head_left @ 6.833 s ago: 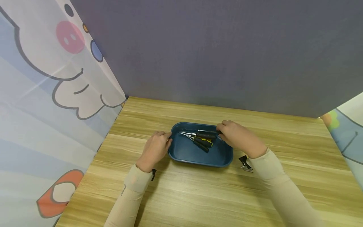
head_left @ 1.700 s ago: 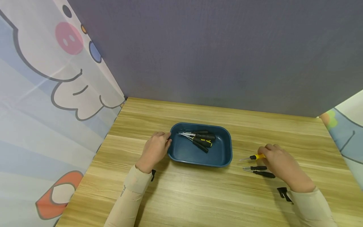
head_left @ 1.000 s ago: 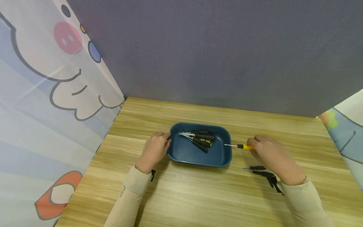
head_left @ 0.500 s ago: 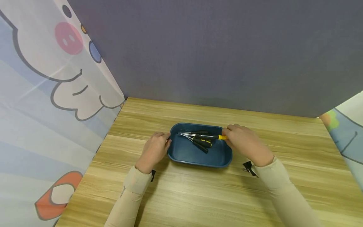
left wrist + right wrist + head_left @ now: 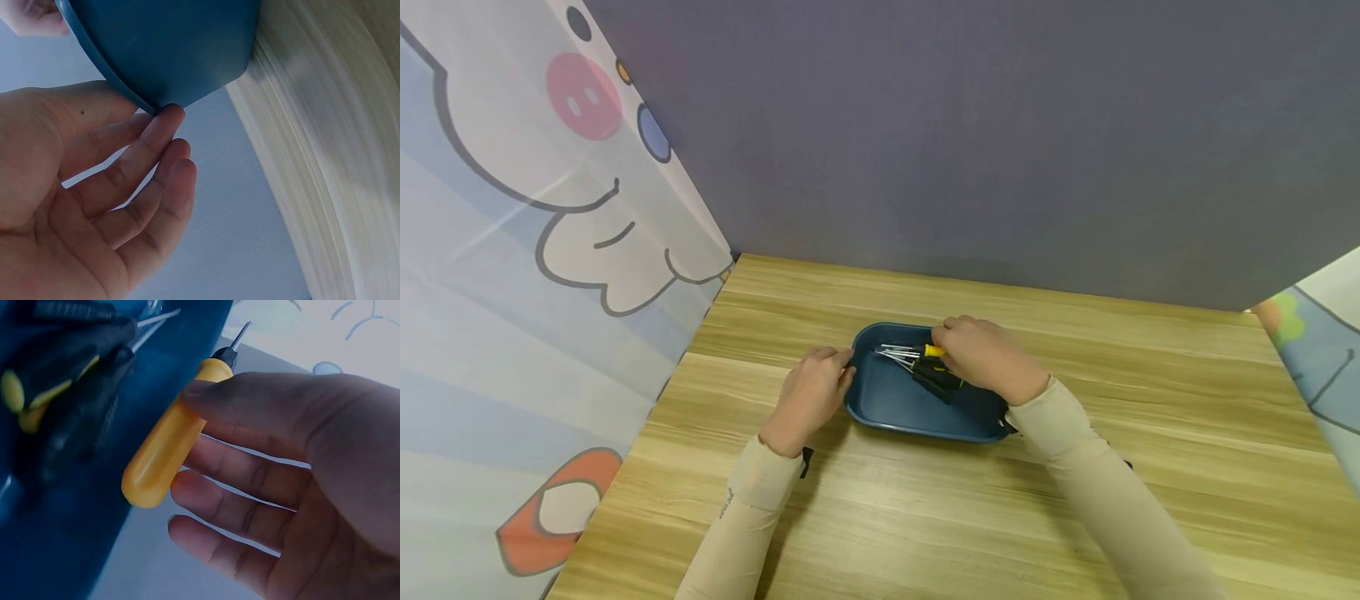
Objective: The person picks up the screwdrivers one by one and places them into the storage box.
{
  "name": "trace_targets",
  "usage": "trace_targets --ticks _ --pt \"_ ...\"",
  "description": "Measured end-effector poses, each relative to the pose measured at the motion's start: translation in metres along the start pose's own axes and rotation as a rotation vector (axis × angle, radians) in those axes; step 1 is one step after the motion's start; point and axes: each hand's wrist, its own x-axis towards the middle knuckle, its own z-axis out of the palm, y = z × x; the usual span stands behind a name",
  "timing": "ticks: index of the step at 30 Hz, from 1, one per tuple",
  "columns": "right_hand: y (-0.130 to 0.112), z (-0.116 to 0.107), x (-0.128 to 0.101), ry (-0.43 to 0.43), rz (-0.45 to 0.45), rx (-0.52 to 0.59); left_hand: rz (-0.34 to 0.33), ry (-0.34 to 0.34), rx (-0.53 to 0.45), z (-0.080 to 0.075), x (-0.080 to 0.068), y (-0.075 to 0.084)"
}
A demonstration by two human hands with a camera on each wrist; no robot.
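Note:
A blue tray (image 5: 917, 417) sits mid-table with several black-and-yellow screwdrivers (image 5: 936, 379) lying in it. My right hand (image 5: 942, 350) is low over the tray's far side and pinches a yellow-handled screwdriver (image 5: 934, 351) between thumb and fingers, shaft pointing left. The right wrist view shows the yellow handle (image 5: 165, 447) under my thumb (image 5: 250, 400), right beside the black screwdrivers (image 5: 62, 362). My left hand (image 5: 842, 371) rests at the tray's left end. In the left wrist view its relaxed fingertips (image 5: 167, 119) touch the tray's rim (image 5: 125, 94).
The wooden table (image 5: 925, 517) is walled by a grey backdrop (image 5: 1000, 167) behind and cartoon-printed curtains (image 5: 550, 250) on the left and far right. My right forearm (image 5: 1090, 492) lies across the table right of the tray, covering that area.
My right hand lifted the yellow-handled screwdriver from the table right of the tray and carried it left over the tray. The left hand stayed at the tray's left end.

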Motion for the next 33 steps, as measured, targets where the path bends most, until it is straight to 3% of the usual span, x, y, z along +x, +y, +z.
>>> trace_targets --ticks 9,18,33 --pt "-0.008 0.017 0.017 -0.034 -0.022 0.020 0.005 0.007 -0.006 -0.001 0.000 0.001" --pt "-0.018 0.024 0.019 -0.131 -0.002 0.027 0.004 0.004 0.000 -0.001 0.000 0.001" --pt "-0.020 0.028 0.018 -0.118 -0.013 0.066 0.000 -0.005 -0.007 -0.002 -0.001 -0.001"
